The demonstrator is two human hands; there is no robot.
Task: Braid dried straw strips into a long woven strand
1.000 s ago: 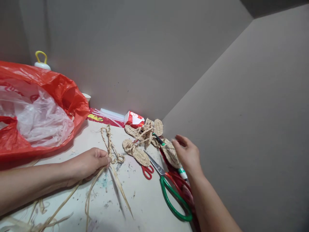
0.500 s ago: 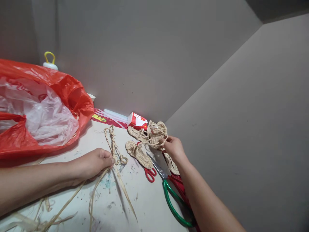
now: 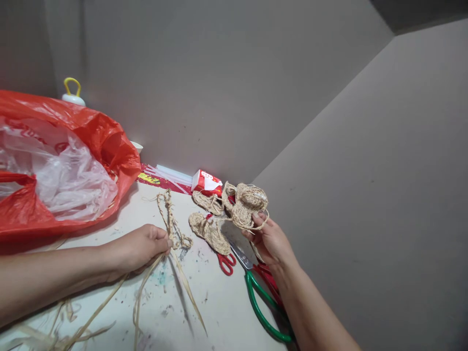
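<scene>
My left hand (image 3: 148,246) pinches a braided straw cord (image 3: 169,214) near its lower end, where loose straw strands fan out over the table. At the right, my right hand (image 3: 270,236) grips a small woven straw sandal (image 3: 249,204), raised and tilted above the other pieces. Behind and left of it lie another woven straw sandal (image 3: 207,202) and a woven sole-shaped piece (image 3: 210,233) with a bit of red on it. Large scissors with green handles (image 3: 265,312) rest under my right forearm, their blades partly covered. Small red-handled scissors (image 3: 227,263) poke out beneath the sole-shaped piece.
A red plastic bag (image 3: 113,141) with clear plastic inside fills the left side. By the wall are a red and white box (image 3: 205,182), translucent sticks (image 3: 171,175) and a white lid with a yellow loop (image 3: 73,99). Loose straw strips (image 3: 91,317) lie at the lower left.
My right hand has lifted the straw sandal from the pile and moved it slightly right, towards me. My left hand stays on the cord.
</scene>
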